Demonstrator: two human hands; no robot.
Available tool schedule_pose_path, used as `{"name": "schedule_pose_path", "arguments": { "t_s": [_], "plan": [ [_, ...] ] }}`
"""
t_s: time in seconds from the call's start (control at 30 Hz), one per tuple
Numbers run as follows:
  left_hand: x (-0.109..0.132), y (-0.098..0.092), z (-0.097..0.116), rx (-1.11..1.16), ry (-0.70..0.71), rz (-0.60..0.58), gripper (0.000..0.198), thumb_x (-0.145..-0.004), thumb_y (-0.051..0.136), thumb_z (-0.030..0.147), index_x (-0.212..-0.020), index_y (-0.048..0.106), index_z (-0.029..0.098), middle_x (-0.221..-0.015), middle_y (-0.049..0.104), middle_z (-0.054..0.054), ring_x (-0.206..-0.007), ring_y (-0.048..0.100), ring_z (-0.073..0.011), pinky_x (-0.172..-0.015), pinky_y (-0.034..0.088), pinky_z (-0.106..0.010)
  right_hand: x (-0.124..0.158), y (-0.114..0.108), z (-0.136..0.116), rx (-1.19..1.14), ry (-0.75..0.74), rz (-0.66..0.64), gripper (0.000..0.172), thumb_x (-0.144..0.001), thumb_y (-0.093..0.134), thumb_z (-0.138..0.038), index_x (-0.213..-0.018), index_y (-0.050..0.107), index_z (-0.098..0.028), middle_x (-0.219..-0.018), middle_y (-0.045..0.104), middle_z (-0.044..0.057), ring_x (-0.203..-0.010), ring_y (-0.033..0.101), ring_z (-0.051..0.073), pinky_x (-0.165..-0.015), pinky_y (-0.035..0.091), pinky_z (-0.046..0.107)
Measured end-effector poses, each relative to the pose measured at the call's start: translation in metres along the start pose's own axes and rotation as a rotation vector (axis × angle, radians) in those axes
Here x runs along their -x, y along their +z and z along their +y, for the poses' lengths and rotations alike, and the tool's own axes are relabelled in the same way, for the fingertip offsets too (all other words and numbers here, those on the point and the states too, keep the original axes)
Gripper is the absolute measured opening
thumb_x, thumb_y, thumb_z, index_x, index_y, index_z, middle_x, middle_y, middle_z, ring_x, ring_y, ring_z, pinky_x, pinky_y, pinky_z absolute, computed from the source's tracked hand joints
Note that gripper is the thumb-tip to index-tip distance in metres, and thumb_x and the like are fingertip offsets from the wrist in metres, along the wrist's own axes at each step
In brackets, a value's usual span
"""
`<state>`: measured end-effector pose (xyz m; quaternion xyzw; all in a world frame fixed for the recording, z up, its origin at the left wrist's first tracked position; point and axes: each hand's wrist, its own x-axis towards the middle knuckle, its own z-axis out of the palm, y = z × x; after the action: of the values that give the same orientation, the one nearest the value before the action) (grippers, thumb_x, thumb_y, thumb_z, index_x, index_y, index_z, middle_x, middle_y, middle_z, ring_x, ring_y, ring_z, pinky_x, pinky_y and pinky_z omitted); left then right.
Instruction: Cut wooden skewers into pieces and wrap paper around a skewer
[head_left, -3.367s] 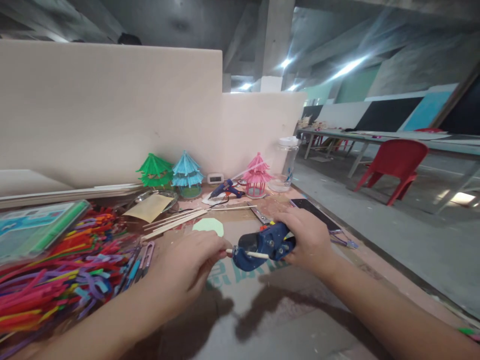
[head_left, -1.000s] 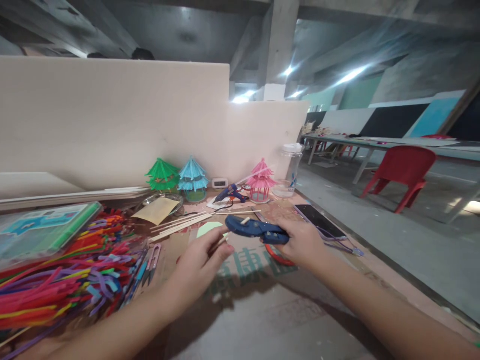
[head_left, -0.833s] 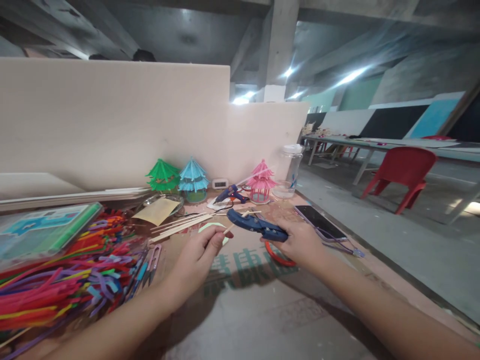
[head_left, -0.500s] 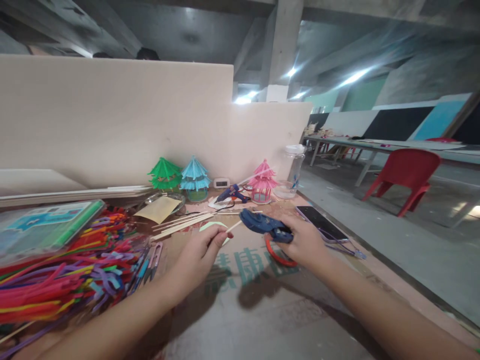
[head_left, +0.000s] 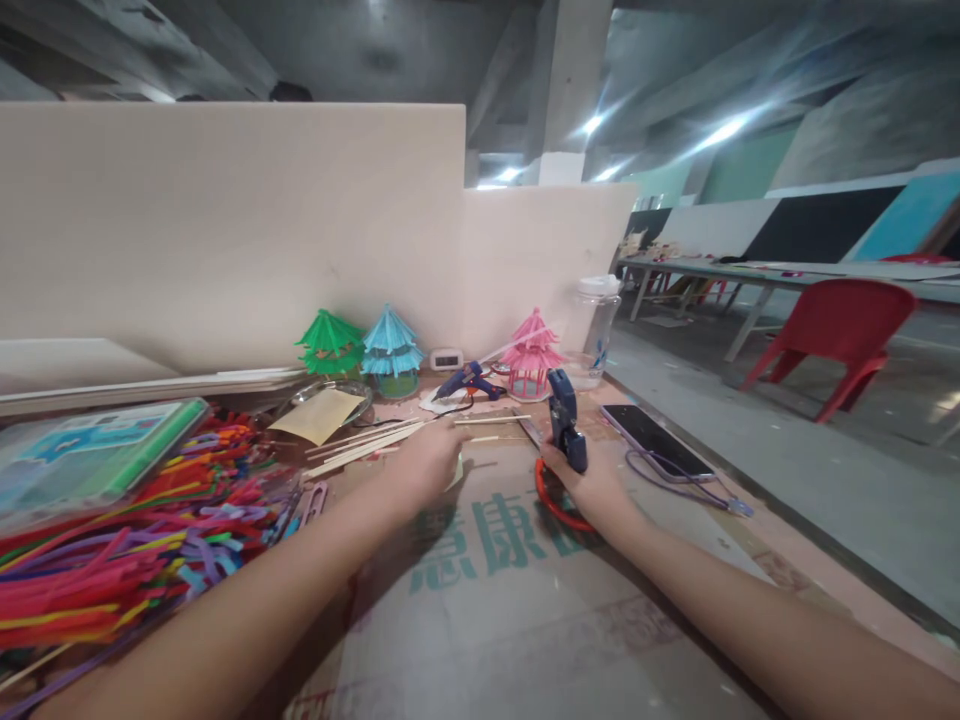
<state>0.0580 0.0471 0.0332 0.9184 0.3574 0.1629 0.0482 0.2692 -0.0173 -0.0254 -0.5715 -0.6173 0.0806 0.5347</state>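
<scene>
My left hand [head_left: 431, 458] is low over the table with its fingers bent and somewhat blurred. A short, thin wooden stick [head_left: 484, 439] extends to the right from its fingertips. Several longer wooden sticks [head_left: 367, 442] lie beside and behind that hand, and a pale green paper piece [head_left: 457, 474] shows partly under it. My right hand [head_left: 589, 485] is closed around a dark blue hand cutter [head_left: 565, 415], held with its head pointing up. Just below this hand, an orange-red ring-shaped handle [head_left: 551, 500] lies on the cardboard, partly covered.
Green [head_left: 330, 343], blue [head_left: 390, 350] and pink [head_left: 532, 352] pavilion models stand at the back near a glue gun [head_left: 469, 380]. Colourful pipe cleaners [head_left: 135, 540] heap up at left. A phone [head_left: 656, 442] and a clear bottle [head_left: 592, 325] are at right, by the table edge.
My left hand has moved forward, toward the loose sticks. My right hand has turned the cutter from pointing left to pointing up, and moved it slightly away from the left hand.
</scene>
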Motion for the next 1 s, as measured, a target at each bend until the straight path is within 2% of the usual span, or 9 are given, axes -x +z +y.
{"name": "schedule_pose_path", "arguments": {
  "t_s": [0.07, 0.17, 0.23, 0.3, 0.4, 0.57, 0.67, 0.8, 1.0],
  "plan": [
    [-0.024, 0.009, 0.001, -0.009, 0.025, -0.003, 0.028, -0.08, 0.052, 0.008, -0.102, 0.069, 0.012, -0.104, 0.068, -0.014, -0.1, 0.06, -0.0266, -0.09, 0.044, -0.038, 0.0, 0.0, 0.0, -0.03, -0.008, -0.02, 0.036, -0.085, 0.048, -0.056, -0.08, 0.055, -0.022, -0.065, 0.062, 0.003, -0.06, 0.06, 0.02, -0.056, 0.048, 0.032],
    [-0.052, 0.022, 0.009, -0.011, 0.06, -0.001, 0.036, -0.081, 0.056, 0.009, -0.115, 0.065, 0.018, -0.115, 0.066, -0.01, -0.107, 0.059, -0.0227, -0.094, 0.044, -0.032, 0.0, -0.002, 0.0, -0.053, -0.002, -0.046, 0.032, -0.085, 0.049, -0.053, -0.081, 0.054, -0.022, -0.064, 0.061, 0.002, -0.059, 0.06, 0.019, -0.056, 0.048, 0.03],
    [-0.063, 0.027, 0.011, -0.03, 0.052, 0.001, 0.038, -0.085, 0.054, 0.01, -0.121, 0.061, 0.02, -0.119, 0.065, -0.008, -0.109, 0.058, -0.02, -0.096, 0.044, -0.03, 0.0, -0.003, 0.0, -0.052, 0.003, -0.053, 0.03, -0.086, 0.049, -0.051, -0.081, 0.054, -0.021, -0.066, 0.062, 0.002, -0.06, 0.06, 0.02, -0.057, 0.048, 0.031],
    [-0.069, 0.025, 0.005, -0.071, 0.005, -0.005, 0.031, -0.089, 0.053, 0.015, -0.119, 0.06, 0.019, -0.118, 0.064, -0.008, -0.108, 0.059, -0.0197, -0.095, 0.046, -0.035, -0.001, -0.005, -0.001, -0.042, 0.009, -0.068, 0.03, -0.085, 0.048, -0.05, -0.082, 0.054, -0.021, -0.068, 0.064, 0.003, -0.063, 0.061, 0.021, -0.058, 0.047, 0.031],
    [-0.07, 0.009, -0.024, -0.171, -0.139, -0.025, 0.026, -0.092, 0.055, 0.03, -0.113, 0.06, 0.016, -0.117, 0.062, -0.009, -0.104, 0.06, -0.0213, -0.09, 0.05, -0.044, -0.002, -0.007, -0.004, -0.008, 0.071, -0.12, 0.032, -0.081, 0.048, -0.053, -0.083, 0.055, -0.021, -0.07, 0.063, 0.003, -0.065, 0.061, 0.021, -0.06, 0.047, 0.032],
    [-0.066, -0.027, -0.092, -0.34, -0.393, -0.084, 0.029, -0.091, 0.056, 0.032, -0.116, 0.058, 0.017, -0.117, 0.06, -0.008, -0.101, 0.061, -0.0213, -0.085, 0.053, -0.041, -0.002, -0.005, -0.006, 0.014, 0.15, -0.165, 0.035, -0.077, 0.05, -0.055, -0.086, 0.056, -0.021, -0.075, 0.064, 0.004, -0.07, 0.061, 0.022, -0.066, 0.046, 0.034],
    [-0.065, -0.029, -0.111, -0.385, -0.439, -0.144, 0.03, -0.091, 0.057, 0.032, -0.117, 0.057, 0.017, -0.118, 0.06, -0.009, -0.102, 0.061, -0.0216, -0.085, 0.053, -0.041, -0.002, -0.004, -0.004, 0.006, 0.166, -0.164, 0.035, -0.076, 0.051, -0.055, -0.087, 0.056, -0.021, -0.077, 0.064, 0.005, -0.072, 0.061, 0.023, -0.068, 0.046, 0.035],
    [-0.072, -0.015, -0.113, -0.381, -0.42, -0.225, 0.03, -0.091, 0.057, 0.032, -0.117, 0.057, 0.018, -0.119, 0.059, -0.009, -0.102, 0.06, -0.0216, -0.085, 0.053, -0.041, -0.002, -0.004, -0.005, 0.003, 0.2, -0.182, 0.038, -0.075, 0.05, -0.056, -0.087, 0.056, -0.021, -0.076, 0.064, 0.005, -0.072, 0.061, 0.024, -0.069, 0.046, 0.037],
    [-0.087, 0.002, -0.107, -0.363, -0.46, -0.274, 0.032, -0.091, 0.057, 0.032, -0.118, 0.056, 0.017, -0.119, 0.059, -0.009, -0.101, 0.061, -0.0216, -0.084, 0.053, -0.042, -0.002, -0.005, -0.006, 0.005, 0.213, -0.195, 0.039, -0.074, 0.05, -0.057, -0.087, 0.056, -0.021, -0.074, 0.065, 0.005, -0.07, 0.061, 0.024, -0.065, 0.046, 0.035]
  ]
}}
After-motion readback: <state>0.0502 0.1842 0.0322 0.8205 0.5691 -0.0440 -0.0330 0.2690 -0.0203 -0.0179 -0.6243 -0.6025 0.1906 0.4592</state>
